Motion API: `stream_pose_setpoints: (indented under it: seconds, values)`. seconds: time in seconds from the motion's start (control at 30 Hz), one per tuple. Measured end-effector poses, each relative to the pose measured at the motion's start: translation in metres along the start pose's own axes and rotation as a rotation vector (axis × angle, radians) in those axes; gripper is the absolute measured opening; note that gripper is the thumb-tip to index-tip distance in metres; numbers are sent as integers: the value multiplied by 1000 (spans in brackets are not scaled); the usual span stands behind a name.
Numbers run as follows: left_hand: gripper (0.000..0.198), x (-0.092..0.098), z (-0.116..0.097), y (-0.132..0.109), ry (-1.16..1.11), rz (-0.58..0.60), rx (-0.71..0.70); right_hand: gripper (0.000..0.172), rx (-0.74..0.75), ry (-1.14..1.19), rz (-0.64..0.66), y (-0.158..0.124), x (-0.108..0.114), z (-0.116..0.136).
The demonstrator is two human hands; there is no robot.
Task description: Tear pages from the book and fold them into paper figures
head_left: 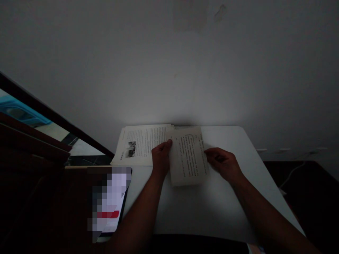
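My left hand (161,157) grips the left edge of a small printed book (186,162), with the thumb on top of the page. The book is tilted up over the white table and shows lines of dark print. At its right edge, the fingertips of my right hand (222,162) are pinched together on the edge of a page. Behind and to the left, a larger open book (143,143) lies flat, with text and a dark picture on its page; the small book and my left hand cover part of it.
A white table (225,208) stands against a grey wall (148,70). By its left edge is a lit tablet or phone (112,201), its screen partly blurred out. A dark slanted bar (58,116) runs down at the left. A pale cable (292,173) hangs at the right.
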State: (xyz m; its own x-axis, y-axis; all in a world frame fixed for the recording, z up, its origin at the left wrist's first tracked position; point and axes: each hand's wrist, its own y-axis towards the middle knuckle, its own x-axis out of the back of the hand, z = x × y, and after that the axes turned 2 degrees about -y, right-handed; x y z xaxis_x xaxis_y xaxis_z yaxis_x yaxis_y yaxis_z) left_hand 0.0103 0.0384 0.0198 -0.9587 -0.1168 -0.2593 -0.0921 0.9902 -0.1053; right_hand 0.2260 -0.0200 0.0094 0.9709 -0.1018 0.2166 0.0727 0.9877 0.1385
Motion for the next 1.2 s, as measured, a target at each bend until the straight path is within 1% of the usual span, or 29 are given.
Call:
stream_pose_setpoints:
  seconds: [0.1, 0.17, 0.3, 0.4, 0.47, 0.6, 0.67, 0.77, 0.8, 0.87, 1.03, 1.13, 1.2]
  values:
    - [34, -1, -1, -2, 99, -2, -33, 23, 10, -70, 28, 0, 5, -3]
    - [34, -2, -1, -4, 165, 18, -76, 23, 10, -104, 8, 1, 7, -5]
    - [38, -2, -3, -8, 362, 73, -240, 23, -22, -234, -38, 3, 8, -2]
    - [28, -3, -4, -8, 458, 90, -298, 23, -43, -270, -75, 4, 8, 0]
    - [25, -4, -3, -7, 465, 75, -292, 23, -55, -267, -94, 5, 9, 0]
    - [32, -3, -1, -4, 418, 25, -267, 24, -71, -280, -107, 6, 12, -3]
    - [32, -2, -1, -2, 389, -7, -256, 25, -69, -298, -108, 7, 15, -5]
    - [29, 0, -1, -1, 403, -25, -293, 25, -76, -343, -95, 8, 18, -8]
    - [27, 0, -1, -2, 437, -5, -331, 25, -75, -363, -82, 9, 19, -9]
    - [23, -3, 1, -6, 544, 78, -438, 24, -52, -399, -51, 10, 20, -10]
    - [15, -23, 15, -24, 842, 421, -709, 25, 11, -527, 56, 11, 20, -5]
    - [16, -34, 25, -33, 1007, 594, -788, 24, 26, -656, 111, 12, 20, 1]
    - [16, -38, 28, -37, 1102, 645, -809, 24, 34, -754, 148, 13, 20, 3]
